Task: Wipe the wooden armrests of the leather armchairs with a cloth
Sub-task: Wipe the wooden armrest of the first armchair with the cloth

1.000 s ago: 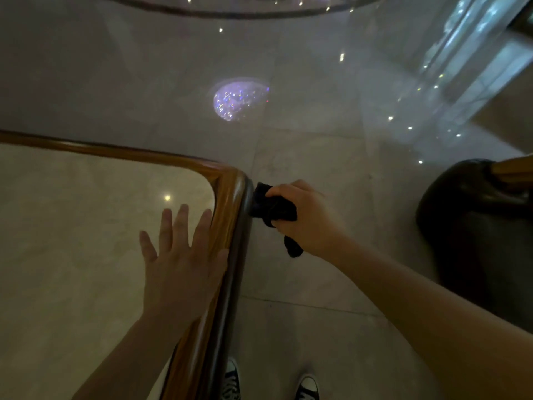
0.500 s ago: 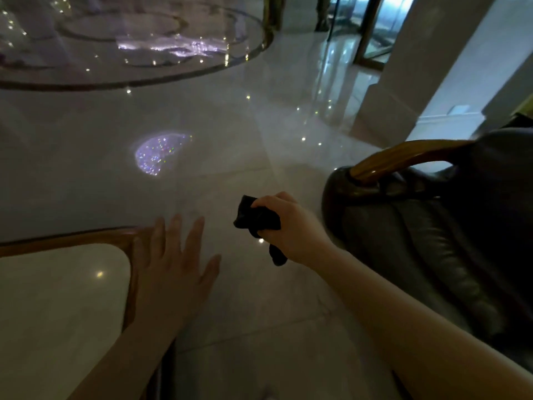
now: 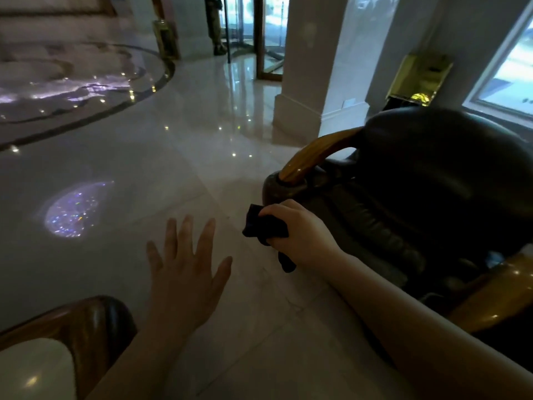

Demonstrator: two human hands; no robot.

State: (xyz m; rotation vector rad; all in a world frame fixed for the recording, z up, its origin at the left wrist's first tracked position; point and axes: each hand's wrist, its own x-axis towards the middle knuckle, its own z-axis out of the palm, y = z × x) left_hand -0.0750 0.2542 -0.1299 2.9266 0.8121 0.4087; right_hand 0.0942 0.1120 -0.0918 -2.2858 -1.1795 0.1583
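Observation:
A dark leather armchair (image 3: 432,180) fills the right side. Its far wooden armrest (image 3: 314,157) curves down to the front corner of the seat, and its near wooden armrest (image 3: 496,293) shows at the right edge. My right hand (image 3: 300,229) is closed around a bunched black cloth (image 3: 264,226), just below and in front of the far armrest's lower end, apart from the wood. My left hand (image 3: 187,264) hovers over the floor with fingers spread and holds nothing.
A table with a wooden rim (image 3: 86,321) and pale stone top sits at the lower left. Glossy marble floor (image 3: 202,140) stretches ahead. A white column (image 3: 311,67) stands behind the armchair, a revolving glass door (image 3: 253,30) beyond, where a person stands.
My view has swung right and up from the table to the armchair. My right hand carried the cloth away from the table's rim toward the far armrest. My left hand left the table edge.

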